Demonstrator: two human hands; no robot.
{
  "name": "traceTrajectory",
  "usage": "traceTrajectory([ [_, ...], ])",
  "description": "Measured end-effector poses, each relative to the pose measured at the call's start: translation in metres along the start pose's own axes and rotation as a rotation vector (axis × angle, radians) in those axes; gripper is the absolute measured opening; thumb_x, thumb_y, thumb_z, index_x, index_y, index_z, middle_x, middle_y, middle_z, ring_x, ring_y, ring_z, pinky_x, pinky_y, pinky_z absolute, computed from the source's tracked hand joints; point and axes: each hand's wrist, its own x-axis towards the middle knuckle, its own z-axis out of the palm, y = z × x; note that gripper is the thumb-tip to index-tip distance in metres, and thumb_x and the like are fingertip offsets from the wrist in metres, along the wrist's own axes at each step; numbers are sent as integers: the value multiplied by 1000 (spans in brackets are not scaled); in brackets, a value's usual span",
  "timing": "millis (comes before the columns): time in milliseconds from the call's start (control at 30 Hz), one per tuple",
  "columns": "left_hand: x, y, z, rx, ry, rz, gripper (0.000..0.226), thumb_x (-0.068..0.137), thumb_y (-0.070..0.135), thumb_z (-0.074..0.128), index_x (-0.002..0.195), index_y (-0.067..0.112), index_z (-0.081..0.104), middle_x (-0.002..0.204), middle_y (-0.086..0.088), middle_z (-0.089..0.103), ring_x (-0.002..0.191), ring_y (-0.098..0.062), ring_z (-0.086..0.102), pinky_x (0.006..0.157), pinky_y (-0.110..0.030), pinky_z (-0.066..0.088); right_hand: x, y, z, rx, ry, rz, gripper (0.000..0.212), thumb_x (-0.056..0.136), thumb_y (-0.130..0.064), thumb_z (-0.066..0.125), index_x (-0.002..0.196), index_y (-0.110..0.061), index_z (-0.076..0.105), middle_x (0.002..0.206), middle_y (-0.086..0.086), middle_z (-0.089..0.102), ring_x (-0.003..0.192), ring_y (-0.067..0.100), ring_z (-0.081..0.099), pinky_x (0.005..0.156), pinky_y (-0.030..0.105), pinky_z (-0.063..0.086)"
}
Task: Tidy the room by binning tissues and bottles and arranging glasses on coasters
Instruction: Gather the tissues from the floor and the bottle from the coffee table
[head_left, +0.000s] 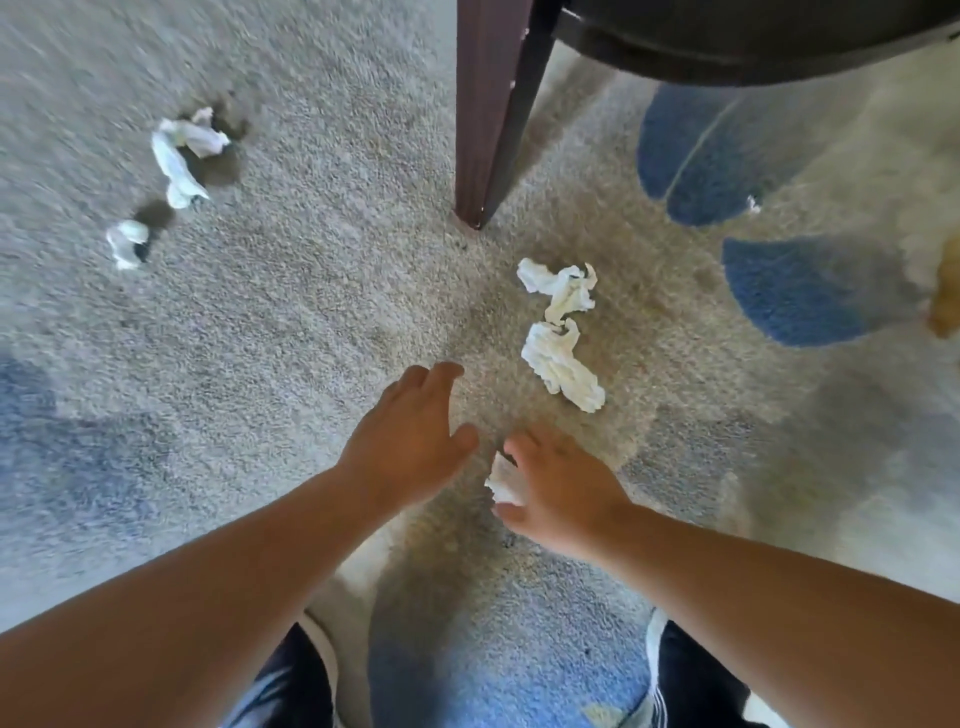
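Pinched in curled right hand (558, 486): small crumpled white paper tissue (503, 480); left hand (410, 436) spread, empty; loose on grey carpet (311, 312): two white tissue wads (561, 366) at 1 o'clock, two more wads (182, 156) at 10 o'clock; best gathered nearest first, without dropping the held one.

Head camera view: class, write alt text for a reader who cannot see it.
A person's right hand holds a crumpled white tissue over grey carpet, the open left hand beside it. Two nearer tissues lie just ahead by a dark wooden furniture leg; farther tissues lie to the left.
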Motion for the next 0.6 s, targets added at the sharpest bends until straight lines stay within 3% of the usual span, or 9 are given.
traceTrajectory([
  [100,0,-6,-4,-3,5,-3,60,92,37,50,145,26,23,140,-3,40,130,-22,41,101,-37,39,7,-2,10,-32,3,-2,41,87,-34,60,120,-20,39,118,3,51,94,25,57,72,36,50],
  [200,0,-9,-6,-16,6,1,60,93,37,49,145,26,23,140,-3,40,130,-21,41,101,-37,39,12,0,5,16,37,10,24,91,-12,51,114,-19,46,101,3,60,78,22,54,61,31,39],
  [267,1,-10,-7,-22,5,1,59,93,38,49,145,27,23,141,-2,40,129,-21,41,100,-36,39,15,2,-3,64,77,19,18,92,-11,49,108,-19,48,90,-1,57,74,20,53,59,30,36],
  [367,6,-9,-9,-36,17,5,59,93,38,48,145,27,23,142,-1,39,130,-20,40,100,-34,39,24,7,-22,102,192,13,13,93,-15,48,105,-17,51,93,-1,57,80,21,57,61,32,40],
  [500,12,-7,-12,-47,27,18,59,93,39,48,145,27,23,142,0,38,129,-18,41,101,-35,39,43,23,-40,41,414,7,20,87,-17,58,106,-12,55,99,6,56,89,26,53,68,35,46],
  [600,15,-7,-12,-52,30,28,59,93,40,48,145,27,22,142,1,37,128,-18,41,101,-35,40,52,32,-43,-44,408,85,44,80,-18,66,121,-17,49,118,12,45,101,30,46,72,34,48],
])
